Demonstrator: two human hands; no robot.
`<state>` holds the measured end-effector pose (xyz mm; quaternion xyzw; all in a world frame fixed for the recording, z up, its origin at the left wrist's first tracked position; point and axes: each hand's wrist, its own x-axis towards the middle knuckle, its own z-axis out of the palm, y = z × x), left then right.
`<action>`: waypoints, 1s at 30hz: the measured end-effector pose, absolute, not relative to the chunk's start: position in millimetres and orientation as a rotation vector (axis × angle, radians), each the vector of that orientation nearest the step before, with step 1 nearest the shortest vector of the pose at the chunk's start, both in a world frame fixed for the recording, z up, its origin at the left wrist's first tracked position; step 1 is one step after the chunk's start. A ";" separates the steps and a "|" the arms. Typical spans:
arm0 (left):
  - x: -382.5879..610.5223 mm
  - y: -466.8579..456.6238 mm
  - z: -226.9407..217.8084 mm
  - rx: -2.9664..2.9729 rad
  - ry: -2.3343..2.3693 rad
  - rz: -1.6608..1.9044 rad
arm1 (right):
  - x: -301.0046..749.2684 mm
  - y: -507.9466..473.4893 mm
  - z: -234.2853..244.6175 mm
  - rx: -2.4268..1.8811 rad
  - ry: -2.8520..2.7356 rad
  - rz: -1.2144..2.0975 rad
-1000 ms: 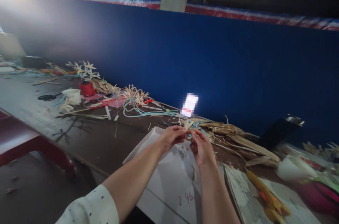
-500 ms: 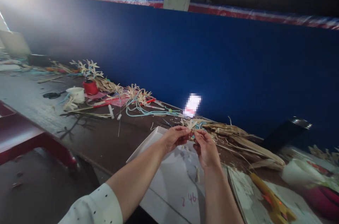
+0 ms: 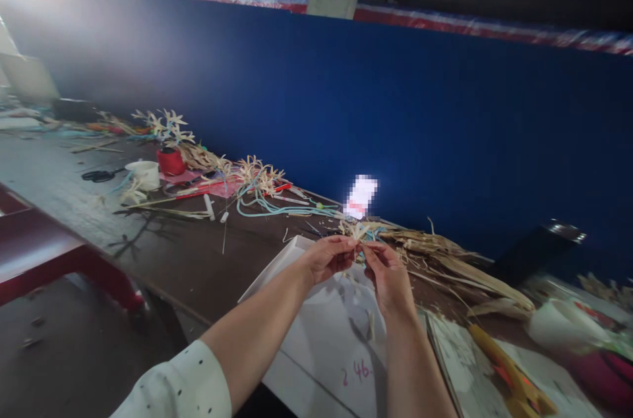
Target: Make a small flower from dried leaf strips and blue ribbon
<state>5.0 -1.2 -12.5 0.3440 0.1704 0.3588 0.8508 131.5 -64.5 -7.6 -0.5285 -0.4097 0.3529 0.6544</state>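
Observation:
Above a white box lid [image 3: 297,332] marked with pink handwritten digits, both my hands meet at the fingertips. My left hand [image 3: 332,258] is closed, pinching the base of a small pale straw flower [image 3: 358,231]. From the other side, the thumb and forefinger of my right hand [image 3: 388,273] press on the same flower's base. Its thin petals fan upward; the lower part is hidden by my fingers. Pale scraps lie on the lid beneath my hands. Behind the flower stands a lit, blurred-out phone screen [image 3: 361,197].
Dried husks [image 3: 445,260] lie right of my hands, with a yellow glue gun [image 3: 514,372] and a white cup [image 3: 564,324] nearer. On the left are straw flowers [image 3: 257,174], blue cords [image 3: 277,210], a red thread spool [image 3: 171,162], a white tub [image 3: 143,175] and black scissors [image 3: 101,176]. A blue partition [image 3: 420,121] stands behind.
The view has shifted very slightly. My hands stay together at the straw flower, with only a tiny movement of the fingers.

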 end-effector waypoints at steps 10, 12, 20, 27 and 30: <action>4.2 -1.5 -8.1 0.882 0.394 0.809 | 141.6 -69.3 0.6 -1.014 -0.606 1.076; 5.7 -1.6 -8.0 0.938 0.421 0.809 | 145.0 -70.4 2.2 -1.015 -0.571 1.152; 11.8 0.0 -11.9 1.092 0.519 0.867 | 146.1 -72.2 3.8 -1.101 -0.621 1.291; 10.0 -0.6 -11.3 1.180 0.540 0.889 | 149.6 -71.3 -0.1 -1.071 -0.600 1.324; 9.4 -1.0 -9.2 1.142 0.550 0.887 | 148.6 -71.8 -0.2 -1.097 -0.620 1.297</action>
